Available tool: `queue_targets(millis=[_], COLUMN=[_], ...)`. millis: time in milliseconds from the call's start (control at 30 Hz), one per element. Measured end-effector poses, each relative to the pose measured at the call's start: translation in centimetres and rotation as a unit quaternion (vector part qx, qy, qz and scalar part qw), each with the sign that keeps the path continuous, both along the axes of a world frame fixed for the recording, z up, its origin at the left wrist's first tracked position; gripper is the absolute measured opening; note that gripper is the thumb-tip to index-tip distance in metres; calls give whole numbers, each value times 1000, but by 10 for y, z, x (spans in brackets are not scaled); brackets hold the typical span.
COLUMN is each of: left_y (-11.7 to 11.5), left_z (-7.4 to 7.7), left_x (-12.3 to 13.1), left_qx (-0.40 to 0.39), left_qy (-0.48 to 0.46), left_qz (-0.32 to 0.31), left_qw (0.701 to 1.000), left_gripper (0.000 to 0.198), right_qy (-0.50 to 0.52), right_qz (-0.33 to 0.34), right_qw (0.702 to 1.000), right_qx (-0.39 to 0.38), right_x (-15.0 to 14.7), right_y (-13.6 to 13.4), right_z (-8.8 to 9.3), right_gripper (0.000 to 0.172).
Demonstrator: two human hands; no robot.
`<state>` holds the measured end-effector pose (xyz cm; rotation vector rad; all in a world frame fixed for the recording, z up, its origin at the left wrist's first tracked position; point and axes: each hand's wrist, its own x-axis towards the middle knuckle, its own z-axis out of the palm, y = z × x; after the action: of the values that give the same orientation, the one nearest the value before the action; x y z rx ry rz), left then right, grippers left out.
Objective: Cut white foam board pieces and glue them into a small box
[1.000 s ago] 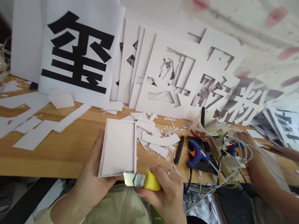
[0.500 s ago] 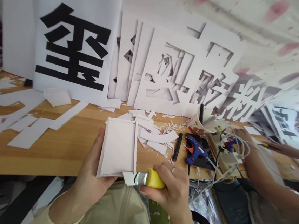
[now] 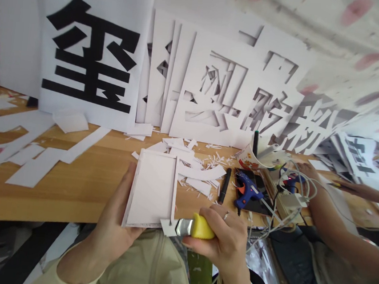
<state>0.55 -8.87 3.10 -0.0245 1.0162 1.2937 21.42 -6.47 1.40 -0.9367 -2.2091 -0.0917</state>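
Note:
My left hand (image 3: 117, 211) grips a shallow white foam-board tray (image 3: 153, 187) by its left side and underside; thin raised walls run around its edges. In my right hand (image 3: 224, 234) is a utility knife (image 3: 201, 227) with a yellow handle and metal collar. The knife's wide blade (image 3: 168, 227) meets the tray's bottom right corner. Both hands are closed, just in front of the table edge. Behind the tray lie white board scraps (image 3: 200, 172) and thin slivers.
A blue glue gun (image 3: 248, 190), a black marker (image 3: 225, 185) and a paper cup (image 3: 250, 157) stand or lie to the right, among tangled white cables (image 3: 300, 197). Cut-out character boards (image 3: 211, 90) lean at the back. A co-worker's arm (image 3: 333, 214) reaches in at right.
The knife and right hand have shifted slightly right, with the blade now at the tray's corner. The tray has also moved or turned a little to the right.

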Motion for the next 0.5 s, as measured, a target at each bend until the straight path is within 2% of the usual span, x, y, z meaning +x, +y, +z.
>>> queue_targets(millis=[100,267,433,500], left_y=[6,9,5,2], left_z=[7,13,11,8], left_x=[3,8,7,5], left_qx=[-89,-64,-53,-24], left_qy=[-25,-17,-23,-21], left_qz=[-3,-10,-25,-27], left_qw=[996,998,998,999], left_gripper=[55,62,70,73], right_qy=[-13,-15,-22,-16], right_qz=[-9,4,8,10], right_qw=[1000,1000,1000,1000], right_qx=[1,-16,-13,-12], right_x=[1,1,2,3], right_y=[0,0,2,4], right_z=[1,3,6,6], right_gripper=[67,66,69,69])
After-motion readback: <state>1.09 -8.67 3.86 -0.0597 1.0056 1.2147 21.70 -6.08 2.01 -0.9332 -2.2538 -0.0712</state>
